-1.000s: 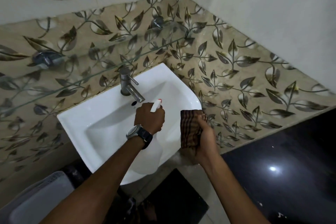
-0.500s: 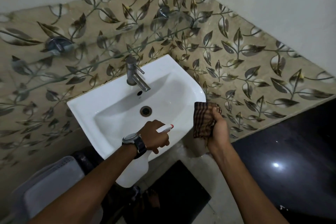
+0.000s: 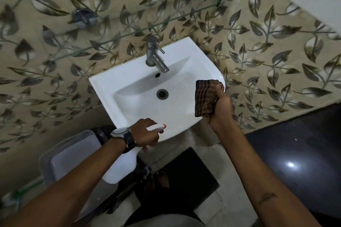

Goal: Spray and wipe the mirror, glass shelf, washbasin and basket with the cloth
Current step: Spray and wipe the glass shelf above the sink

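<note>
Basket [image 3: 73,145] low left. Left hand [image 3: 147,133] curled round spray bottle [image 3: 119,169] at washbasin [image 3: 110,82] front rim. Right hand [image 3: 220,109] clutches bunched cloth [image 3: 204,97] over right rim. Likely washbasin step; next, press cloth into bowl, wipe. Glass shelf [image 3: 129,33] beyond; mirror unseen.

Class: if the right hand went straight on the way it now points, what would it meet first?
Probably the right rim of the washbasin: the right hand grips the cloth close over that edge, pointing towards the tiled wall. Depth is unclear, so the cloth may touch it.
</note>
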